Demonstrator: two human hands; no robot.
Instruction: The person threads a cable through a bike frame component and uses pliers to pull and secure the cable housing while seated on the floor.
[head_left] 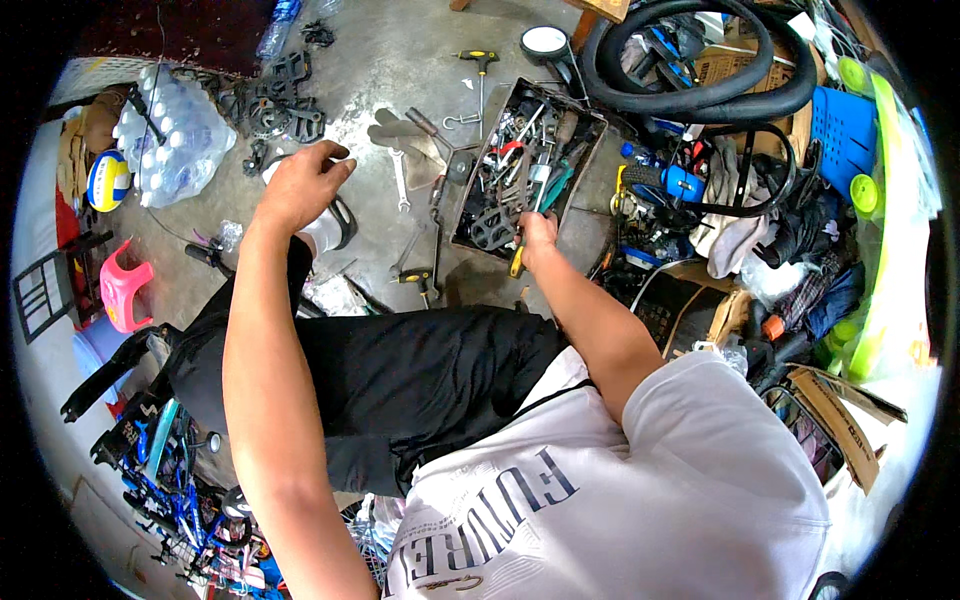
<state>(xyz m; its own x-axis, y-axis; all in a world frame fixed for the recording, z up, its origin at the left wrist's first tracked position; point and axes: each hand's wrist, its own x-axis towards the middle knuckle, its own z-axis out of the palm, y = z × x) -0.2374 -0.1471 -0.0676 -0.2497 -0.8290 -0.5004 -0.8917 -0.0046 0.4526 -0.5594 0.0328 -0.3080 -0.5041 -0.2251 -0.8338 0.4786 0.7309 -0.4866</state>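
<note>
My right hand (538,235) is closed around a yellow-handled tool (517,263) at the near edge of a metal toolbox (597,140). Its kind is not clear, as my fingers cover part of it. Loose tools, a black pedal (491,228) and green-handled pliers (560,183) lie in the box. My left hand (305,185) hangs over the floor with nothing in it, its fingers loosely bent and apart. Between the hands, a combination wrench (401,182), a grey glove (405,135) and a yellow-and-black T-handle wrench (416,275) rest on the concrete.
Another T-handle wrench (478,62) lies beyond the box. Black tires (690,100) and piled bicycle parts crowd the right. Several pedals (300,120), wrapped bottles (185,150), a ball (108,182) and a pink stool (124,285) are at left.
</note>
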